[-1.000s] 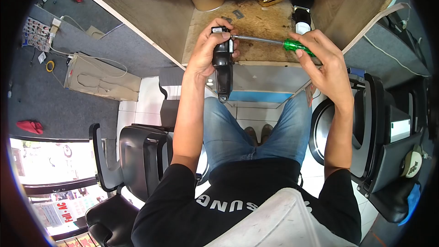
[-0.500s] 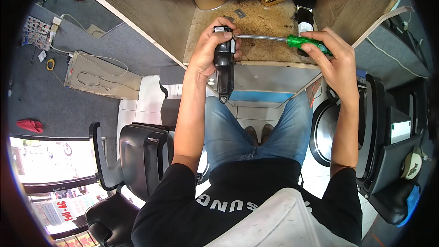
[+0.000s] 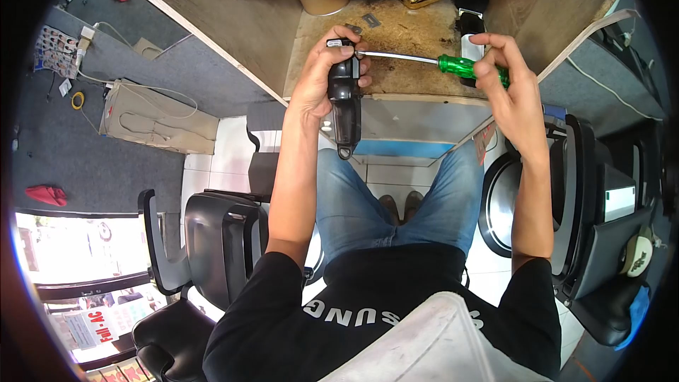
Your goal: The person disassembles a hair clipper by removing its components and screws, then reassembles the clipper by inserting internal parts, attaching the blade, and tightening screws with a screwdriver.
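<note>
black shirt [image 3: 382, 290]: is bearing white capitals, upside down in view; "s" and "sung" are showing, the letters between are hiding. white sign [image 3: 97, 327], lower left: is carrying "full - ac" in red, turned sideways. black trimmer [image 3: 344, 92]: is wearing a pale label [image 3: 334, 43], print too small for reading.

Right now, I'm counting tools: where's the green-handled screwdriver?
Head view, right of centre: the green-handled screwdriver is in the right hand, its tip at the black device.

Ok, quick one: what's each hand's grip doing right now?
Left grip: closed, holding the black device.
Right grip: closed, holding the green-handled screwdriver by its handle.
</note>
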Demonstrator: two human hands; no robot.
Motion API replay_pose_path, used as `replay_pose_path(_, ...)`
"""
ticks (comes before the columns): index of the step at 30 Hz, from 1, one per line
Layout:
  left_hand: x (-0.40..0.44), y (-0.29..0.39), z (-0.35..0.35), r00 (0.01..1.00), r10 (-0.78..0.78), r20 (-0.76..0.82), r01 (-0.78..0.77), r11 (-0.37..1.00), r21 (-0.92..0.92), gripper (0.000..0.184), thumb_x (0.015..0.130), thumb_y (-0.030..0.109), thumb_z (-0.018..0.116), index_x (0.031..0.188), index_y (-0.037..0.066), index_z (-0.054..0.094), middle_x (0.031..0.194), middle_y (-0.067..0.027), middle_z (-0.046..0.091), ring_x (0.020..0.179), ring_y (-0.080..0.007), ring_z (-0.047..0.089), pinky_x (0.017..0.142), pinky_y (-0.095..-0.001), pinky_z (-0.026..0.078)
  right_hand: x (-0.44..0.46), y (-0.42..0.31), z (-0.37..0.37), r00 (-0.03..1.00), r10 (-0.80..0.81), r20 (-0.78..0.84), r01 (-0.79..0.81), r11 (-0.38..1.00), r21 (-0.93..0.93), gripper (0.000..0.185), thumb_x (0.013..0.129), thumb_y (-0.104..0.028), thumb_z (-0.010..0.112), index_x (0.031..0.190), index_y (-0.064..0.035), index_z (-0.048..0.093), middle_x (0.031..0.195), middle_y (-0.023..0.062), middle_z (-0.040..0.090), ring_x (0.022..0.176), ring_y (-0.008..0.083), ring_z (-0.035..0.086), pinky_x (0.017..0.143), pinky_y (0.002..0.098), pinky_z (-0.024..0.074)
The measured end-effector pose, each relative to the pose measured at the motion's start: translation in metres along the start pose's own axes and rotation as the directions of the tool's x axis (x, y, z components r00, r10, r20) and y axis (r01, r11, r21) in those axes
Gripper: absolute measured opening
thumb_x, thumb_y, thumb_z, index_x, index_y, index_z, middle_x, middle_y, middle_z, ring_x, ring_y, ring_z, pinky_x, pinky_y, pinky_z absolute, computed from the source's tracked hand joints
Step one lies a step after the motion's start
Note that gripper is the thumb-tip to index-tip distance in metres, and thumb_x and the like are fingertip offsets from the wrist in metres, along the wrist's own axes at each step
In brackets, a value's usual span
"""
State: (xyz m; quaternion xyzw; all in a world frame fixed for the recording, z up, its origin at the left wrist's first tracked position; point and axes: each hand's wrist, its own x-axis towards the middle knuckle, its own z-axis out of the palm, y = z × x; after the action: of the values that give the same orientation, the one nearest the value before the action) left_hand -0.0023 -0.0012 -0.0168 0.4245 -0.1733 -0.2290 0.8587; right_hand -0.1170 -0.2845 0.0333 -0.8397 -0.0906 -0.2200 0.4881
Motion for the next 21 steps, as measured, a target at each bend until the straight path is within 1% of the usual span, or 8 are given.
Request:
replay_pose_path(4,-0.002,0.001,0.000,1.000,0.004,0.000,-0.004,1.000,-0.006,0.024,0.090,0.012,0.063,0.112,0.010,0.055,0.102,-0.0084,0.050,0.084,-0.0185,0.052,0.066,-0.0329,0.049,-0.006,0.007,0.000,0.998,-0.048,0.037,0.045,0.997,0.060,0.027,0.101,-0.022,0.072,0.117,-0.0024,0.061,0.075,-0.0012,0.059,0.071,0.0074,0.051,0.064,0.0261,0.0414)
replay_pose_path(5,-0.002,0.001,0.002,1.000,0.002,0.002,-0.002,1.000,0.006,0.024,0.090,0.012,0.063,0.112,0.010,0.055,0.102,-0.0084,0.050,0.084,-0.0185,0.052,0.066,-0.0328,0.049,-0.006,0.005,-0.005,0.990,0.077,0.122,-0.100,0.974,0.201,0.026,0.101,-0.021,0.073,0.114,-0.0026,0.059,0.076,-0.0019,0.059,0.071,0.0066,0.050,0.065,0.0250,0.0412)
replay_pose_path(8,-0.002,0.001,0.005,1.000,-0.015,0.004,0.015,0.999,0.037,0.024,0.090,0.012,0.063,0.112,0.010,0.055,0.102,-0.0086,0.051,0.083,-0.0186,0.052,0.066,-0.0327,0.049,-0.004,0.008,-0.008,0.976,0.207,0.060,-0.212,0.973,0.091,0.024,0.101,-0.019,0.073,0.111,-0.0023,0.059,0.075,-0.0036,0.058,0.070,0.0051,0.048,0.065,0.0230,0.0409)
replay_pose_path(10,0.000,0.001,0.000,1.000,-0.003,-0.002,0.003,1.000,-0.003,0.024,0.090,0.012,0.063,0.112,0.010,0.055,0.102,-0.0088,0.051,0.083,-0.0188,0.053,0.066,-0.0328,0.049,-0.010,0.002,0.007,0.998,0.058,-0.026,-0.052,0.978,0.203,0.025,0.102,-0.021,0.072,0.110,-0.0014,0.059,0.072,-0.0051,0.054,0.067,0.0046,0.046,0.062,0.0228,0.0393)
replay_pose_path(12,-0.002,0.001,0.000,1.000,-0.005,-0.007,0.005,1.000,-0.002,0.024,0.090,0.011,0.063,0.112,0.010,0.055,0.103,-0.0089,0.052,0.082,-0.0190,0.053,0.066,-0.0328,0.049,-0.014,0.002,0.009,0.999,0.035,-0.019,-0.028,0.959,0.281,0.025,0.103,-0.022,0.071,0.109,-0.0009,0.059,0.072,-0.0055,0.052,0.066,0.0041,0.045,0.061,0.0224,0.0381)
replay_pose_path(15,-0.002,0.001,0.003,0.999,-0.025,0.024,0.025,1.000,0.013,0.022,0.091,0.009,0.063,0.112,0.008,0.056,0.103,-0.0105,0.055,0.083,-0.0204,0.056,0.065,-0.0344,0.050,-0.016,0.011,-0.014,0.953,0.259,0.157,-0.299,0.885,0.358,0.024,0.105,-0.023,0.068,0.109,-0.0015,0.059,0.083,-0.0015,0.055,0.073,0.0030,0.045,0.063,0.0208,0.0375)
replay_pose_path(17,0.001,-0.001,-0.003,0.997,-0.030,0.075,0.033,0.999,-0.039,0.019,0.092,0.006,0.064,0.110,0.006,0.058,0.105,-0.0133,0.061,0.084,-0.0229,0.061,0.063,-0.0376,0.053,-0.017,0.016,-0.017,0.926,0.344,0.153,-0.375,0.885,0.276,0.023,0.105,-0.022,0.069,0.109,-0.0020,0.059,0.089,-0.0001,0.057,0.076,0.0025,0.047,0.064,0.0200,0.0379)
replay_pose_path(21,-0.002,0.002,0.003,0.999,-0.032,-0.007,0.032,0.999,0.005,0.022,0.090,0.010,0.063,0.111,0.010,0.056,0.102,-0.0090,0.052,0.082,-0.0195,0.053,0.065,-0.0334,0.049,-0.024,0.007,0.009,0.997,0.042,-0.072,-0.028,0.980,0.195,0.033,0.109,-0.034,0.061,0.108,-0.0019,0.058,0.092,0.0026,0.059,0.078,0.0030,0.049,0.061,0.0207,0.0382)
